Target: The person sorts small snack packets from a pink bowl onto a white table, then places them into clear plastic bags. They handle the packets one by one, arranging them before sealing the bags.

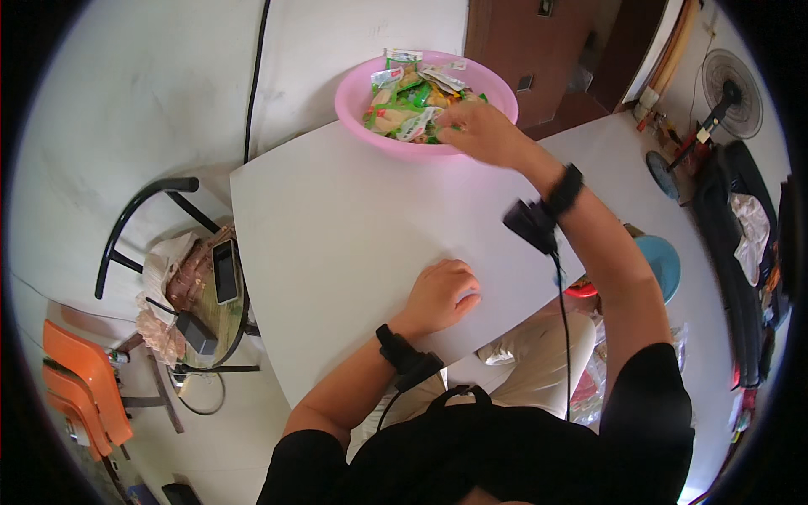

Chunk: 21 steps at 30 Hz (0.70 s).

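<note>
A pink plastic basin (pixel 353 126) stands at the far edge of the white table (pixel 315 208), against the wall. It holds several small plastic food packets (pixel 394 118), with clear, green and silvery parts. My right hand (pixel 483 136) reaches over the basin's near right rim, its fingertips among the packets. Whether the fingers grip one is hidden and blurred. My left hand (pixel 442 297) rests on the tabletop near the front edge, fingers loosely curled, with nothing visible in it. Each wrist wears a black strap with a cabled device.
On the left, a black-framed chair (pixel 148 189) holds a smartphone (pixel 225 271), a black box (pixel 196 332) and crumpled plastic. Orange chairs (pixel 88 379) are beyond it. Below the table's right side sits a blue basin (pixel 659 265); a standing fan (pixel 732 95) is farther right.
</note>
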Each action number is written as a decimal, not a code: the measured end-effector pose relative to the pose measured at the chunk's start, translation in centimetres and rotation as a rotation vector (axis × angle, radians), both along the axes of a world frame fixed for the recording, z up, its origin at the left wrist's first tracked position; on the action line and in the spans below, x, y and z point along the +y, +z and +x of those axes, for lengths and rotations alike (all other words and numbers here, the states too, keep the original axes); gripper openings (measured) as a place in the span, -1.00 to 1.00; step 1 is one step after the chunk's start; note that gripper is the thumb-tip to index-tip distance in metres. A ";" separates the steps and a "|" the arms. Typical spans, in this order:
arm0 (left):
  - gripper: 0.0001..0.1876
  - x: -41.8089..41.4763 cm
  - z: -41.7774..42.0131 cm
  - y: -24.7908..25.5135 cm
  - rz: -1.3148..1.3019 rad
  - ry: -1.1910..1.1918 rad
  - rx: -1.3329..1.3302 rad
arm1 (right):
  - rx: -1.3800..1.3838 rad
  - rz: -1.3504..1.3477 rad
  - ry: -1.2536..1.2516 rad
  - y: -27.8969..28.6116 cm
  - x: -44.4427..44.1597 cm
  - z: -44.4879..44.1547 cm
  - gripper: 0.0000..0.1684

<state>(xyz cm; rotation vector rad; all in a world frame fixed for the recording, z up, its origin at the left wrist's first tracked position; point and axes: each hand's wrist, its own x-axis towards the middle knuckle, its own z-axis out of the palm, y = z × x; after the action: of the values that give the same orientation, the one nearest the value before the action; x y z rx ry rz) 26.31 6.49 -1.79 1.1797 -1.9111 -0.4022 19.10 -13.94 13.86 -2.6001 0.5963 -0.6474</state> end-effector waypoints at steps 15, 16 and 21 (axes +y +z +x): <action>-0.83 -0.5 -0.6 0.6 0.129 0.154 0.005 | -0.346 0.663 -0.215 -3.0 -8.9 7.3 -0.71; -0.83 -0.6 -0.6 0.6 0.135 0.153 0.005 | -0.473 0.687 -0.162 -1.9 -8.1 7.4 -0.76; -0.83 -0.5 -0.8 0.6 0.123 0.175 0.010 | -0.608 0.307 -0.056 3.2 0.6 7.9 -0.86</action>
<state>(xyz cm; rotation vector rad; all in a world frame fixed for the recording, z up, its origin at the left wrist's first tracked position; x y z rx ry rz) 25.48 5.95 -1.16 1.4105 -1.7781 -0.4347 27.03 -13.39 17.07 -1.9652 0.5155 -1.1941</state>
